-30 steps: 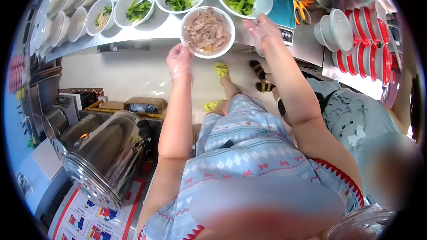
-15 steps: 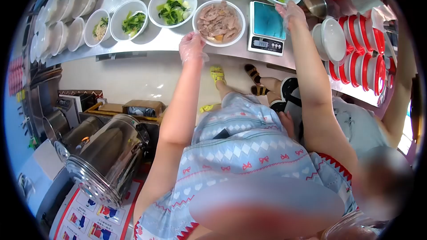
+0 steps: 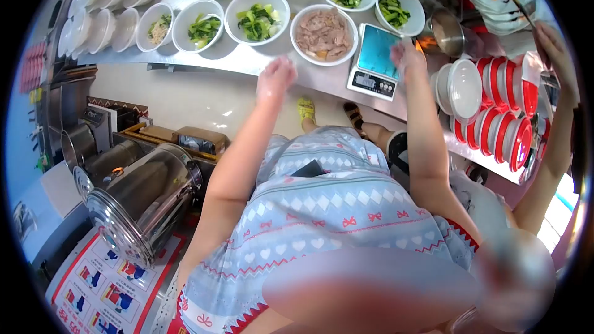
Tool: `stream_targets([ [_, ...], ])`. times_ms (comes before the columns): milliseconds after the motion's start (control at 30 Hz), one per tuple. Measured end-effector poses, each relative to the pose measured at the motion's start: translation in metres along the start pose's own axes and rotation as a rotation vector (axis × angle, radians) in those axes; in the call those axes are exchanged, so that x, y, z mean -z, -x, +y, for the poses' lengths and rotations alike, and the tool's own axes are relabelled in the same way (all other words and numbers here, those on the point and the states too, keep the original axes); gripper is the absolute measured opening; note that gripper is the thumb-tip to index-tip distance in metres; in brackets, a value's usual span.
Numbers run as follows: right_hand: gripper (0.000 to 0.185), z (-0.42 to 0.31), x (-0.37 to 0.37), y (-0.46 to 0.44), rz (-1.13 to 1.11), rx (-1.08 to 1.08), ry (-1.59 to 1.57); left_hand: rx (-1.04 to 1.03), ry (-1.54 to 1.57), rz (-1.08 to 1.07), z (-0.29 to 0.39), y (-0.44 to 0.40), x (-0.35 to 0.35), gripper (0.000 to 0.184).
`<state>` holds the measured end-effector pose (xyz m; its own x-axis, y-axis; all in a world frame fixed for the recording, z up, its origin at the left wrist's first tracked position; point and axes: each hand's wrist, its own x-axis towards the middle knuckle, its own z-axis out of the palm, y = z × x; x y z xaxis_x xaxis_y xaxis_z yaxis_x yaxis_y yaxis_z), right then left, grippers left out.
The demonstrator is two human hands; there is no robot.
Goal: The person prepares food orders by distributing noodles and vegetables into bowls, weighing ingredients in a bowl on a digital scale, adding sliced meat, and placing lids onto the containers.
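Observation:
My left hand (image 3: 276,78), in a clear glove, is raised in front of the counter edge with its fingers curled together and nothing visible in them. It is apart from the white bowl of sliced meat (image 3: 323,34), which rests on the counter just left of the digital scale (image 3: 375,62). Nothing sits on the scale's blue plate. My right hand (image 3: 408,57), also gloved, has its fingers drawn in beside the scale's right edge, holding nothing visible. A smaller bowl of chopped greens (image 3: 399,10) stands behind it.
More bowls with greens (image 3: 257,17) stand along the steel counter (image 3: 241,64). Stacked white bowls (image 3: 114,29) are at left; red-rimmed containers (image 3: 495,131) at right. A metal pot (image 3: 447,32) is behind my right hand. A co-worker's hand (image 3: 554,52) holds a thin stick. Steel drums (image 3: 145,192) stand lower left.
My left hand has let go of the meat bowl's rim and drawn away. My right hand has come off the greens bowl, which had been moved right, uncovering the scale.

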<state>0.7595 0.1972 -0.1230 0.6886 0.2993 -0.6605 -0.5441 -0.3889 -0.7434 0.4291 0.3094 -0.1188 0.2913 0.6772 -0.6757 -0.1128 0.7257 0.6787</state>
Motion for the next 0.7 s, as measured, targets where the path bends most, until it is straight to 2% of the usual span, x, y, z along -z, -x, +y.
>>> stream_targets([
  [100,0.027,0.016,-0.002,0.055,-0.057,0.188,-0.068,0.063,0.032,-0.128,0.0,0.045,0.039,0.021],
  [167,0.021,0.042,-0.006,0.067,-0.039,0.201,-0.196,0.054,0.0,-0.208,-0.001,0.056,0.069,0.022],
  [233,0.018,0.048,-0.015,0.096,-0.047,0.152,-0.187,0.141,-0.041,-0.072,0.002,0.068,0.087,0.018],
  [267,0.016,0.055,-0.016,0.112,-0.056,0.083,-0.172,0.147,-0.043,-0.073,0.003,0.074,0.095,0.018],
  [367,0.014,0.072,-0.018,0.143,-0.079,0.093,-0.119,0.094,-0.045,-0.131,0.022,0.087,0.11,0.021],
  [467,0.015,0.106,-0.019,0.166,-0.026,0.21,-0.084,-0.284,-0.223,-0.244,0.091,0.14,0.087,0.02],
  [500,0.017,0.12,-0.019,0.173,-0.029,0.18,-0.212,-0.396,-0.235,-0.312,0.121,0.162,0.077,0.02],
  [533,0.017,0.155,-0.014,0.166,0.0,0.197,-0.229,-0.576,-0.387,-0.299,0.15,0.193,0.07,0.02],
  [567,0.017,0.2,-0.002,0.146,-0.024,0.499,0.043,-0.767,-0.522,-0.293,0.174,0.226,0.064,0.019],
  [600,0.016,0.199,-0.001,0.162,-0.031,0.481,0.09,-1.067,-0.641,-0.307,0.193,0.251,0.065,0.022],
  [633,0.016,0.198,-0.001,0.179,-0.039,0.464,0.138,-1.27,-0.661,-0.325,0.209,0.269,0.068,0.021],
  [667,0.016,0.17,-0.017,0.225,-0.045,0.147,-0.07,-1.419,-0.636,-0.362,0.222,0.281,0.07,0.02],
  [700,0.016,0.202,-0.008,0.216,-0.027,0.329,0.08,-1.527,-0.598,-0.403,0.231,0.291,0.073,0.019],
])
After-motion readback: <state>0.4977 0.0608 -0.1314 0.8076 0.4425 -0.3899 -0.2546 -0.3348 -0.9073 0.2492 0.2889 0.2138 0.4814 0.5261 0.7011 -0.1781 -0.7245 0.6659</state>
